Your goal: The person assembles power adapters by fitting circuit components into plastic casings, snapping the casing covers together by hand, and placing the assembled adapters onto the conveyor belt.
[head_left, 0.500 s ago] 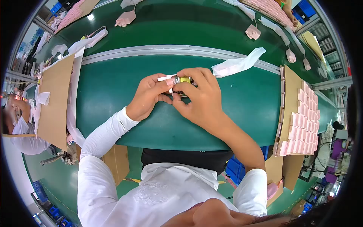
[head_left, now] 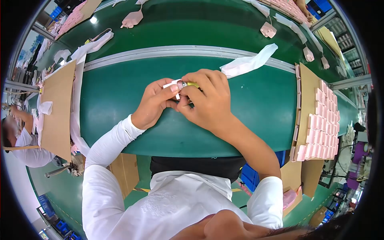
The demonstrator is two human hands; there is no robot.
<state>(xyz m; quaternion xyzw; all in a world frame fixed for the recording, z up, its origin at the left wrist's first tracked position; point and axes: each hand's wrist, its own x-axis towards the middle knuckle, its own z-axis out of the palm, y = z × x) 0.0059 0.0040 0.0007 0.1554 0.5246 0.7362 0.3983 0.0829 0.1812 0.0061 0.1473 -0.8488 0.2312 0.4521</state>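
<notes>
My left hand (head_left: 154,102) pinches a white plastic piece (head_left: 171,84) between thumb and fingers, above the green work surface. My right hand (head_left: 210,100) closes its fingertips on a small electronic assembly with a yellow-wrapped part (head_left: 193,85) and some bare metal. The white piece and the assembly meet between the two hands; whether they are joined cannot be made out. Fingers cover most of the assembly. Beyond my right hand lies a white sleeve bag (head_left: 250,62), its near end close to my knuckles.
A metal rail (head_left: 160,52) separates my work surface from a green belt (head_left: 200,28) carrying pink adapters (head_left: 132,19) with white-wrapped cables. Pink plastic housings (head_left: 320,128) stand in rows on cardboard at right. A cardboard panel (head_left: 58,108) borders the left, with another person (head_left: 24,136) beyond it.
My right fingers have closed further over the assembly, so less of the yellow part shows. The white piece has tilted slightly, and the view has shifted a little.
</notes>
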